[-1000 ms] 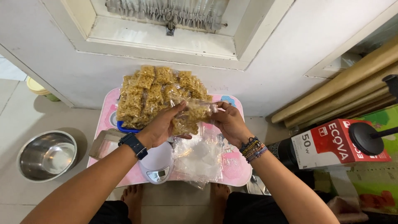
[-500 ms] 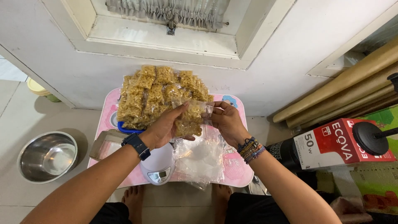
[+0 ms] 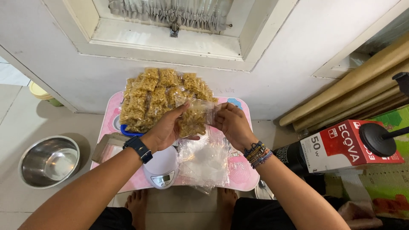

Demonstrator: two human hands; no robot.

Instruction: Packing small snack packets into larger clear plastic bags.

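Note:
Both hands hold one small clear bag of dry yellow pasta above a low pink table. My left hand, with a dark watch on the wrist, cups the bag from below and the left. My right hand, wearing beaded bracelets, pinches the bag's top right end. Behind the held bag a heap of filled pasta bags is stacked on a blue tray. Under my hands lie a white kitchen scale and a pile of empty clear bags.
A steel bowl sits on the tiled floor at the left. A red and white carton, a black round-topped stand and rolls of brown paper crowd the right. A white wall with a window frame stands behind the table. My bare feet show below.
The bag has been turned and drawn slightly up between my hands; my right fingers shifted along its top end. The rest stays put.

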